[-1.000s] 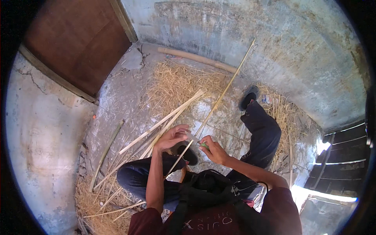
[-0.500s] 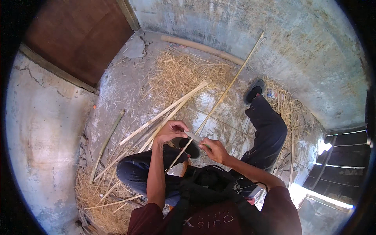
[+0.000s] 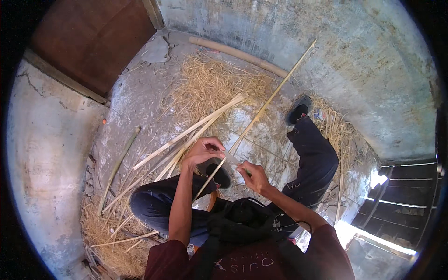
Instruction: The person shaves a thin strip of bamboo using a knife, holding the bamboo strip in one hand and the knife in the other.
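A long, thin bamboo strip (image 3: pixel 266 111) slants from the far wall down between my legs, passing under a knife (image 3: pixel 231 159). The pale blade lies across it. Wrapped round the knife's handle is my right hand (image 3: pixel 254 177), on the strip's right side. My left hand (image 3: pixel 205 151) is on the other side, its thumb and fingers pinched at the blade's tip end. The strip's near end disappears by my left leg (image 3: pixel 161 198). Much of the handle is hidden in my right fist.
Several split bamboo strips (image 3: pixel 186 133) lie left of my hands, beside a greenish bamboo stick (image 3: pixel 119 170). Heaps of shavings (image 3: pixel 210 86) cover parts of the floor. A thick bamboo pole (image 3: pixel 238 55) rests along the far wall (image 3: pixel 289 28). My right leg (image 3: pixel 315 158) is bent at the right.
The view has shifted slightly, so floor things appear further left. The knife blade is turned a little more over the strip. Both hands keep their grip.
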{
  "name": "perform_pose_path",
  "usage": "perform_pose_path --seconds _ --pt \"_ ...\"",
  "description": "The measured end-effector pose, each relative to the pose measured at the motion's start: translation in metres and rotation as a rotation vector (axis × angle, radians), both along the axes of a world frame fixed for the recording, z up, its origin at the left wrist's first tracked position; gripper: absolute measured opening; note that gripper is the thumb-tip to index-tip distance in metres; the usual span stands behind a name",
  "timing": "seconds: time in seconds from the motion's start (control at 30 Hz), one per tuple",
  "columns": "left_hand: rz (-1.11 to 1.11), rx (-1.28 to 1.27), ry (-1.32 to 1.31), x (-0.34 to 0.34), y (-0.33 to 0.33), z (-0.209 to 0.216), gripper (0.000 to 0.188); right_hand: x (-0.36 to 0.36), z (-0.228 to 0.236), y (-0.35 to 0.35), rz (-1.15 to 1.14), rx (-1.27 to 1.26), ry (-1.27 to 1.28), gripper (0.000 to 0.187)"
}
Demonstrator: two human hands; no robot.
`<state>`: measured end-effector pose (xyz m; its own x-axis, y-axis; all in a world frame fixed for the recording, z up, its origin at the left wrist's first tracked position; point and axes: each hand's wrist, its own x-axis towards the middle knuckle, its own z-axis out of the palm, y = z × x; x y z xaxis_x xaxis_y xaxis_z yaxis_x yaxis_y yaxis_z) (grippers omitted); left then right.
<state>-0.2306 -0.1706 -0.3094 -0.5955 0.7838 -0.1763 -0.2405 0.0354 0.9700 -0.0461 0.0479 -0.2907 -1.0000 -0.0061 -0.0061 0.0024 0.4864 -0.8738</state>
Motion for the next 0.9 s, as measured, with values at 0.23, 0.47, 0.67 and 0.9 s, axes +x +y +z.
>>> perform_pose_path --seconds 0.23,0.47,0.67,0.9 --pt "-0.026 0.02 0.0 -0.002 -0.009 0.002 0.022 -0.002 0.004 -0.003 0.06 0.007 0.066 0.012" --pt "0.091 0.009 0.07 -0.008 0.014 -0.008 0.022 -0.018 0.018 0.013 0.007 0.065 -0.041 0.011" --pt "0.0 0.074 0.032 -0.017 0.021 -0.004 0.031 -0.02 0.022 0.022 -0.007 0.063 -0.035 0.012" --pt "-0.201 0.0 -0.299 0.009 -0.006 -0.014 0.057 -0.019 0.034 0.018 0.085 0.082 0.083 0.012"
